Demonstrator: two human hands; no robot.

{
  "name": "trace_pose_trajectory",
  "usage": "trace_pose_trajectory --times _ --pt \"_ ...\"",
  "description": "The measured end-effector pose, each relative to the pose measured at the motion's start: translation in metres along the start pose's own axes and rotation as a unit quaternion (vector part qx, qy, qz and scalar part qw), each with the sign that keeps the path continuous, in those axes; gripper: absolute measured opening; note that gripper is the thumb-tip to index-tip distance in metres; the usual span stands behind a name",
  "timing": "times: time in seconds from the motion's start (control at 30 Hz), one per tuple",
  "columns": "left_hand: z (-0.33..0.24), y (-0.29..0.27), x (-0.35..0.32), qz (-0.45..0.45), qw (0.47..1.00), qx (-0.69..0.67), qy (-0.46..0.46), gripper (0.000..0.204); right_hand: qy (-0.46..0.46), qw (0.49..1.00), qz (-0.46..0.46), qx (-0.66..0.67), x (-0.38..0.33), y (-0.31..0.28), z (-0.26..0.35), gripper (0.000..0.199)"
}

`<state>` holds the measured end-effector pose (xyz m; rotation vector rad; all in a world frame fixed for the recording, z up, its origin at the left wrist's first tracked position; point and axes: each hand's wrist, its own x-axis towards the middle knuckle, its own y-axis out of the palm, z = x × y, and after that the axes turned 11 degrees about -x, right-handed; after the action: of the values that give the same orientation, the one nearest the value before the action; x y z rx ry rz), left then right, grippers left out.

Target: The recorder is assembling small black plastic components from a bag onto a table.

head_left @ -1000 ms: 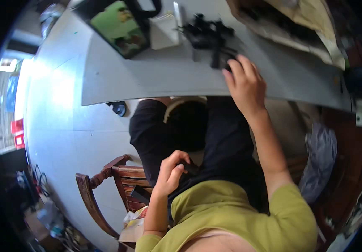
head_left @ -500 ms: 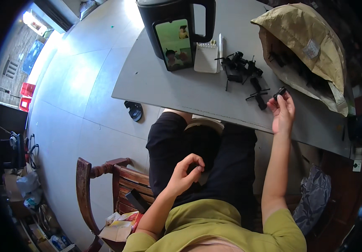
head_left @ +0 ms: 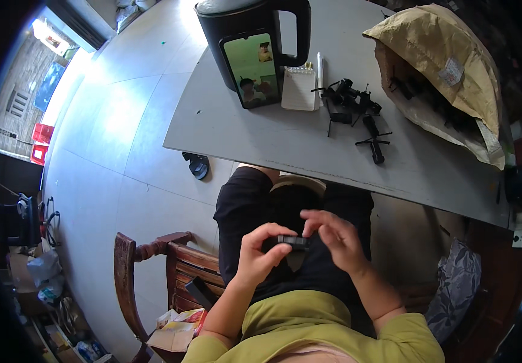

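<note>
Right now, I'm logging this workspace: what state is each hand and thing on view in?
Left hand: closed on a small black part
Right hand: open beside it; contact unclear
Phone: screen lit, upright against the jug
Jug: upright
Notepad: lined page showing
Pen: lying beside the notepad
Black parts: loosely heaped on the table
Paper bag: mouth open, dark pieces inside

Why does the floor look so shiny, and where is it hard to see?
In the head view, bright light seems to bounce off the floor, leaving white glare at the upper left; same view, the bag is shadowy inside; same view, the black part in the left hand is hard to make out against the dark trousers.
</note>
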<state>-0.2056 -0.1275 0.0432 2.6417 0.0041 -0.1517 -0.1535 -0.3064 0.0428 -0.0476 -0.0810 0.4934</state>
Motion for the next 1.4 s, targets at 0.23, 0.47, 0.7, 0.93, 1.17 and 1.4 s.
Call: trace_pose_trajectory --times 0.23,0.47,0.7,0.93,1.17,1.4 --pt "0.010 0.005 -0.002 0.074 0.973 0.186 0.117 0.022 0.149 0.966 0.082 0.195 -0.016 0.018 0.001 0.042" --pt "0.015 0.015 -0.019 0.015 0.995 -0.031 -0.090 0.016 -0.012 0.982 -0.066 -0.176 -0.018 0.033 0.000 0.023" --pt "0.019 0.010 -0.015 -0.005 0.986 -0.155 -0.063 0.014 -0.200 0.922 -0.061 -0.326 -0.020 0.031 0.003 0.039" --pt "0.013 0.001 -0.011 0.064 0.997 0.026 -0.043 0.018 -0.248 0.926 -0.053 -0.279 -0.028 0.026 -0.012 0.035" --pt "0.005 -0.003 -0.006 0.192 0.894 0.323 0.244 0.022 0.186 0.929 0.075 0.312 -0.038 0.003 -0.012 0.024" --pt "0.010 0.012 -0.019 0.115 0.918 0.323 0.200 0.022 0.233 0.937 0.045 0.257 -0.045 0.029 -0.018 0.028"
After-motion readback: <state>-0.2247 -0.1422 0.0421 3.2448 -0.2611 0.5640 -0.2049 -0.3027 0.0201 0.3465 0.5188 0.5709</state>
